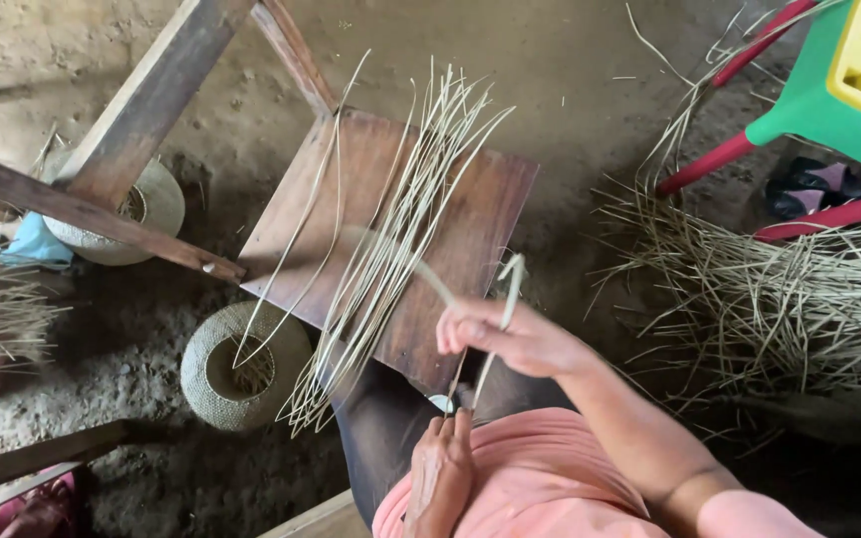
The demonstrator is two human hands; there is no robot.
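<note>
- Head view, looking down at a seated person's lap and a dirt floor.
- Right hand (pixel 510 337): fingers curled shut round a thin pale cane strip (pixel 502 319); the strip loops up above the hand and is motion-blurred.
- Left hand (pixel 440 468): low by the lap on the pink garment (pixel 540 478), fingertips pinched on the strip's lower end where a thin dark tool or splint runs up towards the right hand. Can't tell which it is.
- Wooden board (pixel 470 229): slanted across the knees, carrying a fan of loose cane strips (pixel 390 239) spread from top to lower left.
- Woven basket (pixel 236 367): round, open mouth up, on the floor just left of the board's lower corner, with a few strip ends reaching over it.
- Second woven basket (pixel 156 204): further left, partly hidden behind wooden beams (pixel 141 110).
- Heap of cane offcuts (pixel 779 299): on the floor to the right, well apart from the hands.
- Plastic chair (pixel 829 90): green with red legs, top right, beside the heap.
</note>
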